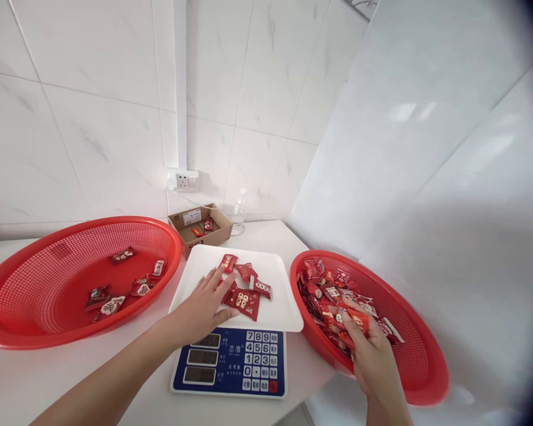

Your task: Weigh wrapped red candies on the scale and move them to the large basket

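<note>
My left hand [203,305] lies spread over the white tray [282,307] of a digital scale [235,361], its fingertips at several red candy packets [243,302]. Whether the fingers press on the packets cannot be made out. At the near side of the right red basket [415,376], my right hand [369,352] is closed on a red candy packet [359,319]; more may be hidden in the palm. Beneath it, a heap of red wrapped candies [315,290] fills part of that basket.
A larger red basket [48,260] on the left holds several scattered candy packets [142,288]. Behind the scale stand a cardboard box [217,236] with a few packets and a clear plastic bottle [238,213]. A wall socket [186,180] has a cable plugged in.
</note>
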Tool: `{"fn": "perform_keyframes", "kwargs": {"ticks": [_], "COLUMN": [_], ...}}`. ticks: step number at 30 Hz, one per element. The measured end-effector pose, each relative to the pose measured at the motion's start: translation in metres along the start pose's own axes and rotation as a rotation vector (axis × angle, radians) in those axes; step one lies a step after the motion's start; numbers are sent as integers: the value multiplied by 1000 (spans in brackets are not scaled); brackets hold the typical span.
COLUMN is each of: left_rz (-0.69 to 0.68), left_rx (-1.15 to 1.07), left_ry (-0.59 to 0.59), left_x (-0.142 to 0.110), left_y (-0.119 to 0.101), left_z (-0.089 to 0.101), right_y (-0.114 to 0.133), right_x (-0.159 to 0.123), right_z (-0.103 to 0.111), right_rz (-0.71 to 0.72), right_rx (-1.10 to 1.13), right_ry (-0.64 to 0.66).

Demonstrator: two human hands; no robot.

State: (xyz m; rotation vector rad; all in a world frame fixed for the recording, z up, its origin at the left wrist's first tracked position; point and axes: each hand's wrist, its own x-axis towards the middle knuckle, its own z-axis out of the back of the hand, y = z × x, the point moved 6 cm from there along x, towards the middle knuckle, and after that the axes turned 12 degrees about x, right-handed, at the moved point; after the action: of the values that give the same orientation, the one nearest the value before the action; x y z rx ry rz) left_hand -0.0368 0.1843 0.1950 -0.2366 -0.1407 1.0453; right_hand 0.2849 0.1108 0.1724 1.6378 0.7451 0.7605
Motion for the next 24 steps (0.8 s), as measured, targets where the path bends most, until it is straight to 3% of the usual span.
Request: {"fn": "perform_keyframes", "kwargs": {"ticks": [5,13,18,24], "left_rz": [1,162,312,458], "left_rx": [-72,-115,28,128], "left_ry": [-129,-442,-440,-487], "left_x": [-3,-70,-105,-125], "left_y": [-2,31,52,76], "left_z": [21,56,62,68], "right_y": [0,2,3,2], "right_x": [-4,-6,-7,-6], "right_z": [-4,-6,-8,-7], "right_rz": [-98,-71,-88,-74], "right_rx": [-9,-118,-153,-184], "right_ry": [28,38,21,12]}}
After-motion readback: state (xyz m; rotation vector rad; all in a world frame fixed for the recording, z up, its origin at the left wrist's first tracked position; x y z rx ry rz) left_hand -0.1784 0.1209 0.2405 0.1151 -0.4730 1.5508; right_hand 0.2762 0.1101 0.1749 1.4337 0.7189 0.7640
